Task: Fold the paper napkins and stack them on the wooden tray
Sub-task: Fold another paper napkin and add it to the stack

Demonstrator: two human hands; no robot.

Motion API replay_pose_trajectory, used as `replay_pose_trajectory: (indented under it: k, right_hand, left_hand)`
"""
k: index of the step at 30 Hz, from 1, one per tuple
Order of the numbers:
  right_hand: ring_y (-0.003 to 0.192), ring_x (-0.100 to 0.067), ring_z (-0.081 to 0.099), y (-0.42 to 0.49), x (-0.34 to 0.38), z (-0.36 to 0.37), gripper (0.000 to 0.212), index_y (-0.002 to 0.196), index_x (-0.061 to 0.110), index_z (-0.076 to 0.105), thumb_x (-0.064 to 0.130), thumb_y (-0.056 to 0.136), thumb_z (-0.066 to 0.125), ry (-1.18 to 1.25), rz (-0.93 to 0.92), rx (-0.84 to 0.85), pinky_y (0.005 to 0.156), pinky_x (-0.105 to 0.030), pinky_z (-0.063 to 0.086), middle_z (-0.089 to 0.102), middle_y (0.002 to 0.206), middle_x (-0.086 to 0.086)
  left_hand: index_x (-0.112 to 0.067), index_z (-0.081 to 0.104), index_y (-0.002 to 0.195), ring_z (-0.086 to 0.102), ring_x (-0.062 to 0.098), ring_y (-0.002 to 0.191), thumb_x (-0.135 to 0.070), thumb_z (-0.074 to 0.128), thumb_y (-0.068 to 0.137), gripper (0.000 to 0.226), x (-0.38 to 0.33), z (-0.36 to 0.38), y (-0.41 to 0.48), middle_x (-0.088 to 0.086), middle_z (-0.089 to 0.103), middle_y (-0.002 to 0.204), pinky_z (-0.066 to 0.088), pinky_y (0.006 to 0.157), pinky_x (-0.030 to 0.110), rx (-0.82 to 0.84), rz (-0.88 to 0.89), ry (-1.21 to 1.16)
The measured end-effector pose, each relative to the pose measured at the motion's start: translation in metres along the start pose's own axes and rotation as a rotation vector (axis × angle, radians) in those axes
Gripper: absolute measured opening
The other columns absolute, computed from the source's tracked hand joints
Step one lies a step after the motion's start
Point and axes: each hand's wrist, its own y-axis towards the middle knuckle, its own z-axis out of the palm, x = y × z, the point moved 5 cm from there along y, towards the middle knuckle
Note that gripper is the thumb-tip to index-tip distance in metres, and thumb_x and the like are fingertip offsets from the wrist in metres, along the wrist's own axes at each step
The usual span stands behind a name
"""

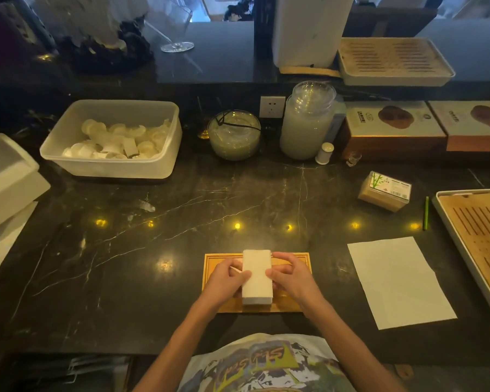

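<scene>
light: pretty dim, warm yellowish cast overall | source: cool bluish daylight along the top edge | glare: row of small yellow spot reflections across the glossy dark counter [181, 210], mid-frame | shadows: soft, murkiest upper left | lens: wide-angle bending at the edges | focus: a bit soft everywhere, corners mushier

Dim interior, seen across a black marble bench [181, 210] veined in white and polished enough to carry a row of small yellow light reflections [237, 226]. Behind it, a low dark upstand with a white wall socket [272, 106], topped by a raised dark ledge [224, 52]. Beyond the ledge, pale bluish daylight through glass [201, 9], cut by a dark upright post [262, 29].
</scene>
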Motion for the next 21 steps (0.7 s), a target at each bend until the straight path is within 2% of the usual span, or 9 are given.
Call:
replay_pose_trajectory:
  k: [3,6,8,12,17,21]
  right_hand:
    - [0.103,-0.017,0.069,0.003,-0.010,0.003,0.047,0.134,0.020,0.054,0.014,0.091,0.073,-0.076,-0.009,-0.037,0.072,-0.024,0.061,0.070,0.111,-0.006]
    - [0.101,-0.017,0.067,0.006,-0.015,0.005,0.044,0.131,0.020,0.055,0.015,0.091,0.073,-0.127,0.004,-0.071,0.069,-0.022,0.060,0.068,0.107,-0.003]
    - [0.100,-0.017,0.067,0.008,-0.017,0.006,0.043,0.129,0.020,0.055,0.014,0.091,0.072,-0.156,0.015,-0.077,0.068,-0.022,0.059,0.067,0.105,-0.002]
    - [0.100,-0.019,0.067,0.010,-0.020,0.007,0.040,0.128,0.021,0.054,0.014,0.092,0.070,-0.187,0.019,-0.084,0.068,-0.022,0.058,0.066,0.105,-0.002]
    - [0.099,-0.015,0.066,0.009,-0.025,0.005,0.035,0.129,0.019,0.053,0.014,0.097,0.064,-0.153,0.035,-0.078,0.064,-0.017,0.057,0.065,0.115,-0.006]
    - [0.095,-0.011,0.064,0.008,-0.028,0.004,0.032,0.133,0.018,0.054,0.017,0.101,0.057,-0.120,0.049,-0.097,0.076,-0.023,0.059,0.064,0.119,-0.003]
  left_hand:
    - [-0.017,0.055,0.098,0.072,0.018,0.081,-0.022,0.064,0.097,0.010,0.012,0.004,0.001,0.010,0.069,0.096,0.059,0.062,0.026,-0.015,-0.034,0.035]
    - [-0.014,0.058,0.098,0.072,0.029,0.089,-0.021,0.065,0.096,0.010,0.016,0.003,0.003,0.016,0.070,0.099,0.060,0.078,0.042,-0.050,-0.032,0.086]
    - [-0.013,0.060,0.100,0.070,0.030,0.095,-0.023,0.065,0.096,0.011,0.016,0.003,0.004,0.015,0.069,0.101,0.059,0.086,0.048,-0.062,-0.024,0.123]
    - [-0.012,0.062,0.103,0.067,0.027,0.096,-0.024,0.063,0.097,0.013,0.016,0.003,0.005,0.009,0.067,0.100,0.058,0.088,0.045,-0.077,-0.019,0.145]
    - [-0.009,0.063,0.103,0.065,0.028,0.094,-0.021,0.063,0.097,0.013,0.019,0.004,0.006,0.008,0.066,0.095,0.056,0.087,0.044,-0.077,-0.025,0.139]
    - [-0.012,0.059,0.104,0.061,0.020,0.089,-0.025,0.060,0.098,0.015,0.021,0.002,0.006,0.005,0.063,0.096,0.055,0.085,0.039,-0.126,-0.042,0.123]
